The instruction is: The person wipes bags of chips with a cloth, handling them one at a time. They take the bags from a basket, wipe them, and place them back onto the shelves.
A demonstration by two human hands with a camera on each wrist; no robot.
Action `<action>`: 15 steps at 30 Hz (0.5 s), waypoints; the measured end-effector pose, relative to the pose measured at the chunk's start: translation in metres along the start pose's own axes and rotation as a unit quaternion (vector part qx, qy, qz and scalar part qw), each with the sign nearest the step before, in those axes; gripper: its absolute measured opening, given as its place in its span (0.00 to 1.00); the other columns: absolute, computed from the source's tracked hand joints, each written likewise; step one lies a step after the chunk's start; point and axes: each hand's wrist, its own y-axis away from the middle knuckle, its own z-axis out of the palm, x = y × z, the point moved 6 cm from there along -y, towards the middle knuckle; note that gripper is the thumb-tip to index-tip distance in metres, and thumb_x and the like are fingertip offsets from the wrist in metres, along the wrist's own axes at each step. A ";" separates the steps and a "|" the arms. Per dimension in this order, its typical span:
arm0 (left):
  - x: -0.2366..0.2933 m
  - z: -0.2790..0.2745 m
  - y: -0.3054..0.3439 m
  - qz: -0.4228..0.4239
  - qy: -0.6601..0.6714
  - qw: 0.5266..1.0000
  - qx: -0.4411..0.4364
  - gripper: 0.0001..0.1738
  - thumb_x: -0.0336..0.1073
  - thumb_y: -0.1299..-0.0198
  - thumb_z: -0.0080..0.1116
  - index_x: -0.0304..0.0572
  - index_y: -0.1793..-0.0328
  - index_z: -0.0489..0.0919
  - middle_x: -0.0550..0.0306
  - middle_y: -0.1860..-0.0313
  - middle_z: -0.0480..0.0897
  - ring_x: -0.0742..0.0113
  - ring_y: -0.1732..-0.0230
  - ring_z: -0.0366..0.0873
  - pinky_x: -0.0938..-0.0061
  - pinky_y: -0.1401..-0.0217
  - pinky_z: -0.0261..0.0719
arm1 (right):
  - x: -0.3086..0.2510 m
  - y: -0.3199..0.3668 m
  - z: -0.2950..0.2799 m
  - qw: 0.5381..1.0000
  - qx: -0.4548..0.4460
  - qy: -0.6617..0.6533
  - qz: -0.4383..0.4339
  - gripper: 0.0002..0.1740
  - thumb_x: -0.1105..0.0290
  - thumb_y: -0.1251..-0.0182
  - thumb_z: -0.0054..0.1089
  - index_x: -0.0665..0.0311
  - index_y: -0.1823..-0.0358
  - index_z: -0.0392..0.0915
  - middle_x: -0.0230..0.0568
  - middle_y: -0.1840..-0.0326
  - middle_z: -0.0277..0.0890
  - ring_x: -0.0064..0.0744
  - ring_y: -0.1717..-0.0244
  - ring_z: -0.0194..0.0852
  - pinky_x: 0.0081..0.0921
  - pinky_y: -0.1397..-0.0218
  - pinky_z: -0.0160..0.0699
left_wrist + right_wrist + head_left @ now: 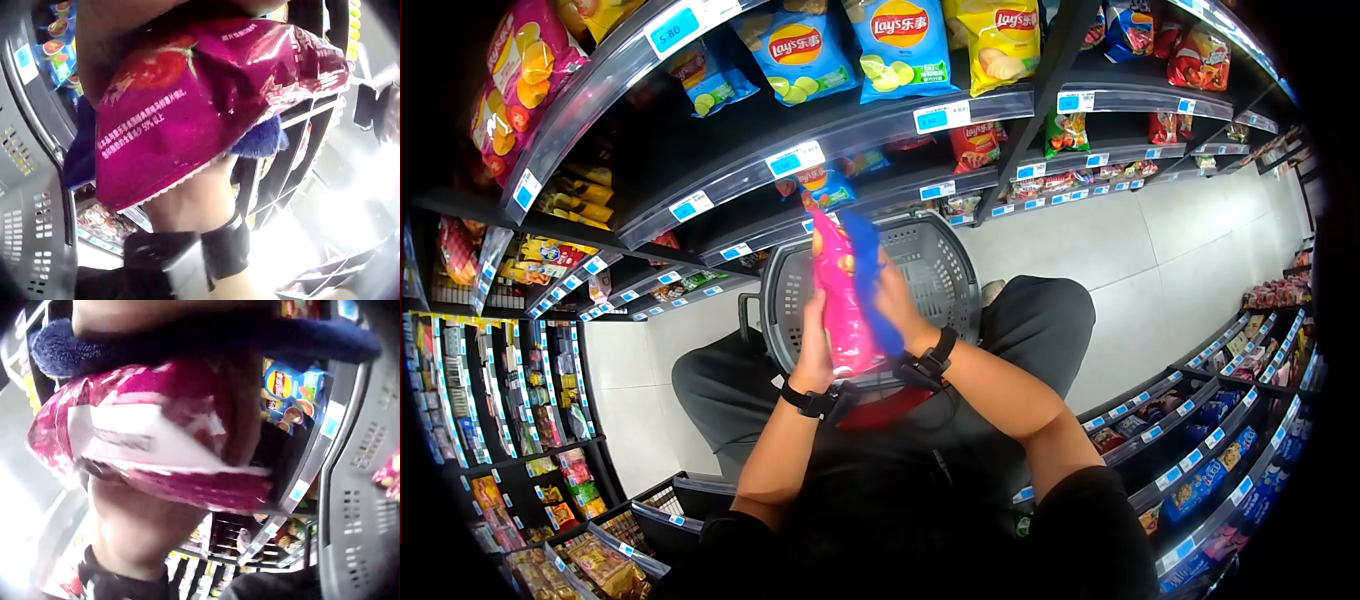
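Note:
A shiny pink bag of chips (836,290) stands tilted over a grey basket (945,262) in the head view. My left hand (811,338) grips the bag along its left side. On the other side my right hand (898,305) holds a blue cloth (866,265) flat against the bag, its fingers partly hidden by the cloth. Up close in the left wrist view, the bag (181,119) shows a tomato picture and white print. A fuzzy end of the cloth (59,350) shows beside the bag in the right wrist view.
Shelves with blue chip bags (900,45) and a yellow chip bag (1003,42) rise in front, price tags (795,158) along their edges. The basket sits between the person's knees (1045,315) on a pale tiled floor (1190,235). More snack shelves (1190,440) stand at lower right.

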 end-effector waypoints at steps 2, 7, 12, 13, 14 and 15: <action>-0.007 -0.002 -0.001 0.013 -0.041 0.999 0.016 0.30 0.55 0.26 0.42 0.39 0.31 0.68 0.52 0.41 0.80 0.63 0.43 0.81 0.65 0.37 0.78 | 0.016 0.000 0.005 0.942 0.030 -0.275 0.189 0.27 0.65 0.23 0.49 0.66 0.27 0.59 0.40 0.34 0.67 0.33 0.34 0.67 0.28 0.29 0.64; -0.003 0.010 0.003 -0.044 -0.009 0.999 -0.019 0.31 0.54 0.28 0.41 0.41 0.28 0.67 0.54 0.37 0.77 0.59 0.37 0.76 0.59 0.33 0.74 | 0.015 -0.006 -0.014 0.984 0.046 -0.137 0.103 0.15 0.65 0.20 0.43 0.64 0.40 0.70 0.37 0.44 0.72 0.27 0.45 0.73 0.29 0.40 0.74; 0.011 0.017 0.012 -0.077 0.085 0.991 -0.064 0.31 0.50 0.29 0.47 0.50 0.24 0.63 0.55 0.33 0.74 0.60 0.32 0.71 0.59 0.30 0.71 | -0.026 -0.011 -0.004 0.986 0.003 -0.138 0.095 0.17 0.58 0.21 0.45 0.63 0.44 0.72 0.41 0.51 0.77 0.30 0.52 0.79 0.30 0.47 0.79; 0.008 0.012 0.010 -0.071 0.056 0.994 -0.054 0.30 0.48 0.30 0.49 0.51 0.24 0.63 0.55 0.32 0.74 0.61 0.32 0.71 0.59 0.30 0.71 | -0.020 -0.008 -0.004 0.960 0.022 -0.230 0.156 0.20 0.55 0.21 0.44 0.62 0.43 0.72 0.42 0.51 0.78 0.32 0.52 0.80 0.32 0.46 0.80; 0.004 0.003 0.008 -0.064 0.027 0.997 -0.043 0.30 0.45 0.30 0.51 0.52 0.24 0.63 0.56 0.32 0.74 0.61 0.32 0.71 0.59 0.30 0.70 | -0.013 -0.005 -0.003 0.922 0.041 -0.320 0.215 0.23 0.51 0.21 0.42 0.62 0.42 0.72 0.44 0.50 0.79 0.35 0.52 0.81 0.33 0.46 0.81; 0.003 -0.004 0.007 -0.058 -0.002 0.998 -0.032 0.30 0.43 0.31 0.53 0.52 0.24 0.64 0.56 0.32 0.73 0.61 0.32 0.71 0.59 0.29 0.70 | -0.008 -0.001 -0.003 0.871 0.059 -0.403 0.273 0.25 0.48 0.21 0.41 0.61 0.41 0.72 0.45 0.50 0.80 0.37 0.52 0.82 0.35 0.45 0.82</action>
